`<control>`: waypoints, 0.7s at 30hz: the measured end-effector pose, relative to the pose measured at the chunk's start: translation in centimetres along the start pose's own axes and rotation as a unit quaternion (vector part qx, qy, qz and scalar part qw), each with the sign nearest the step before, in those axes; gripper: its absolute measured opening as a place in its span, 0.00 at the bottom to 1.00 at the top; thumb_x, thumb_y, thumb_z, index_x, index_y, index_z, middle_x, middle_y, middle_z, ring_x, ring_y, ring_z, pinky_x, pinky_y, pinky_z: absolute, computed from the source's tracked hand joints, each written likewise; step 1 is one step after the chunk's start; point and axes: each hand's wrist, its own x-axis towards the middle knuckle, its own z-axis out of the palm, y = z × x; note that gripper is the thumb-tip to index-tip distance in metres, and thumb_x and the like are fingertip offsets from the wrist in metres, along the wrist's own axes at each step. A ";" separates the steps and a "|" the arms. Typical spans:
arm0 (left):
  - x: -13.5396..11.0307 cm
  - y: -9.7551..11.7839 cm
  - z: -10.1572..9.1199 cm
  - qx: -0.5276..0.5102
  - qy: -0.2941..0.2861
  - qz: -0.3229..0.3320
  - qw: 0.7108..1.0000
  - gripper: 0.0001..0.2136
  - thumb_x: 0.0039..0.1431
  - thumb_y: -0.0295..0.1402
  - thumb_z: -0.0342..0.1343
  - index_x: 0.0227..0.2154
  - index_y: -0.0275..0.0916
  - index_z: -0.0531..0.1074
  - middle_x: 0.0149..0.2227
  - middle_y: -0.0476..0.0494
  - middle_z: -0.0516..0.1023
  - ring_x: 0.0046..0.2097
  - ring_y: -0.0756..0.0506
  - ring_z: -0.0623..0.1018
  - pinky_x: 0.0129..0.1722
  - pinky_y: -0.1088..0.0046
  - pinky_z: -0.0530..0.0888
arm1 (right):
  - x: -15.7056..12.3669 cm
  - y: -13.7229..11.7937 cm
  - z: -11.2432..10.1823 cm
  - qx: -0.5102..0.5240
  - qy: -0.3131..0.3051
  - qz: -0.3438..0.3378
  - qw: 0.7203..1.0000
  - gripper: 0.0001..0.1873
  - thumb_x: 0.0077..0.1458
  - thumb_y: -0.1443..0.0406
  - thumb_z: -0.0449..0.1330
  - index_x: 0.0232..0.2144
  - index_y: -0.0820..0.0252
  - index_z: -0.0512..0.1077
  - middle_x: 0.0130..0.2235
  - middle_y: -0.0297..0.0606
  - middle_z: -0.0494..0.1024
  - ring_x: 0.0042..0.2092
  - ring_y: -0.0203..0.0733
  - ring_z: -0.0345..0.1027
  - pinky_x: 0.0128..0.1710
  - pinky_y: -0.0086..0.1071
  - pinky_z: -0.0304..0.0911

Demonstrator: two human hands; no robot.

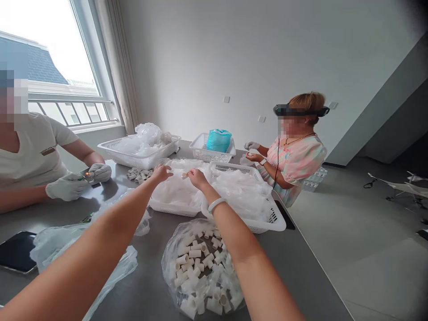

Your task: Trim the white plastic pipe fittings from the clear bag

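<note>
Both my arms reach forward over a white plastic basket (174,208) heaped with thin clear plastic bags (170,189). My right hand (198,178) pinches a small off-white piece (184,175), perhaps a pipe fitting; its exact shape is too small to make out. To the left of it, my left hand (162,173) hovers over the bags with fingers apart and nothing visible in them. Below my right forearm lies an open clear bag (168,256) full of white T-shaped pipe fittings (195,253).
Loose fittings (138,175) lie beyond my left forearm. Another bag-filled basket (277,220) stands right, with more baskets behind. A phone (18,252) and crumpled plastic (56,243) lie left. One person's gloved hands (68,186) hold a lit lighter; another person (294,156) works at right.
</note>
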 end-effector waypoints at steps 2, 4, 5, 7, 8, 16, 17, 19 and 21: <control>0.1 0.0 0.0 -0.036 -0.007 -0.001 0.999 0.14 0.68 0.37 0.56 0.53 0.38 0.71 0.54 0.37 0.73 0.50 0.40 0.77 0.49 0.57 0.77 | 0.1 0.2 0.1 0.018 0.012 -0.015 1.000 0.09 0.62 0.61 0.61 0.37 0.61 0.75 0.42 0.38 0.79 0.45 0.41 0.73 0.49 0.39 0.69; 0.3 0.5 -0.3 -0.082 -0.008 -0.004 0.997 0.16 0.67 0.38 0.57 0.53 0.36 0.72 0.54 0.39 0.74 0.51 0.38 0.77 0.49 0.56 0.77 | 0.2 0.1 -0.1 0.041 0.026 -0.030 0.998 0.10 0.58 0.64 0.62 0.25 0.59 0.74 0.32 0.35 0.78 0.43 0.42 0.73 0.49 0.37 0.67; 0.4 0.8 -0.6 -0.106 -0.007 -0.005 0.994 0.17 0.66 0.38 0.57 0.53 0.35 0.71 0.53 0.39 0.74 0.51 0.37 0.77 0.48 0.56 0.77 | 0.1 -0.1 -0.3 0.053 0.032 -0.039 0.997 0.11 0.57 0.65 0.62 0.23 0.58 0.73 0.30 0.34 0.78 0.42 0.43 0.72 0.49 0.37 0.66; 0.7 1.9 -1.7 -0.159 -0.003 -0.003 0.987 0.16 0.67 0.38 0.56 0.52 0.34 0.72 0.52 0.40 0.74 0.50 0.37 0.77 0.48 0.56 0.78 | 0.0 -0.8 -0.9 0.077 0.041 -0.061 0.994 0.10 0.56 0.66 0.61 0.23 0.57 0.73 0.32 0.34 0.79 0.45 0.43 0.72 0.51 0.38 0.64; 0.8 2.6 -2.3 -0.186 -0.002 0.000 0.983 0.15 0.67 0.37 0.57 0.52 0.35 0.71 0.51 0.38 0.75 0.48 0.41 0.78 0.46 0.58 0.78 | -0.2 -1.3 -1.3 0.088 0.044 -0.075 0.992 0.08 0.56 0.66 0.60 0.25 0.57 0.75 0.37 0.36 0.80 0.48 0.43 0.71 0.54 0.38 0.63; -5.9 8.1 -5.5 -0.422 -0.061 0.048 0.903 0.09 0.55 0.30 0.65 0.25 0.33 0.71 0.25 0.47 0.76 0.28 0.51 0.76 0.35 0.72 0.75 | -6.1 -4.5 -4.4 0.081 -0.059 -0.198 0.975 0.06 0.55 0.62 0.63 0.30 0.56 0.79 0.42 0.36 0.80 0.53 0.44 0.69 0.59 0.40 0.60; -7.5 8.6 -5.3 -0.464 -0.063 0.043 0.882 0.10 0.54 0.30 0.65 0.24 0.33 0.70 0.24 0.48 0.74 0.26 0.52 0.75 0.34 0.73 0.74 | -7.5 -4.4 -4.8 0.077 -0.076 -0.197 0.974 0.08 0.57 0.60 0.62 0.31 0.56 0.79 0.39 0.34 0.80 0.49 0.42 0.71 0.55 0.38 0.63; -10.5 9.2 -4.6 -0.506 -0.062 0.004 0.860 0.13 0.53 0.32 0.66 0.23 0.35 0.67 0.21 0.51 0.71 0.23 0.53 0.72 0.30 0.76 0.72 | -10.6 -3.9 -5.5 0.094 -0.093 -0.188 0.973 0.12 0.58 0.57 0.59 0.34 0.57 0.79 0.39 0.34 0.80 0.45 0.40 0.72 0.50 0.35 0.65; -12.9 9.4 -3.5 -0.513 -0.058 -0.035 0.856 0.13 0.53 0.32 0.65 0.23 0.36 0.66 0.19 0.53 0.67 0.21 0.53 0.69 0.25 0.78 0.69 | -13.7 -3.1 -6.5 0.112 -0.110 -0.171 0.973 0.15 0.58 0.53 0.59 0.35 0.57 0.79 0.40 0.34 0.80 0.44 0.40 0.73 0.49 0.34 0.66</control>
